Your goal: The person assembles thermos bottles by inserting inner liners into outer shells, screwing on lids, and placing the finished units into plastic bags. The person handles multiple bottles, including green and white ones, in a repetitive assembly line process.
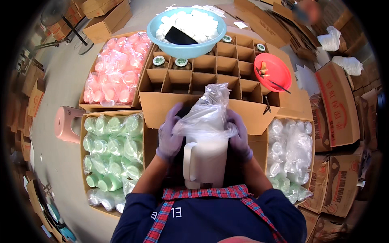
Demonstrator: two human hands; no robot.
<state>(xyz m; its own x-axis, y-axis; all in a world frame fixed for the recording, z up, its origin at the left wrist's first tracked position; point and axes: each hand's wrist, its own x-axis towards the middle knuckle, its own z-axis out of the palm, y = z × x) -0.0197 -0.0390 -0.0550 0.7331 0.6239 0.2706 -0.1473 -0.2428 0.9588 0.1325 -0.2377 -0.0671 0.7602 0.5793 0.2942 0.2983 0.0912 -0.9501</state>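
In front of my body is a white plastic pitcher point(214, 162), its handle on the left side. A clear plastic bag point(208, 107) covers its far end, the crumpled closed end sticking up and away from me. Wearing a thin pale purple glove, my left hand point(170, 135) grips the bag's edge beside the pitcher. On the other side my right hand point(240, 135), gloved alike, has its fingers bent round the bag's opposite edge. Part of the fingers on both hands is hidden by the plastic and the pitcher. What the pitcher rests on cannot be seen.
Ahead stands a divided carton point(170, 107) holding a few lidded jars point(159, 61). Across it sit a blue basin point(186, 50) with white pieces and a phone point(180, 35), and a red bowl point(279, 67). Boxes of bagged pink point(117, 77), green point(115, 148) and clear point(298, 148) containers flank me.
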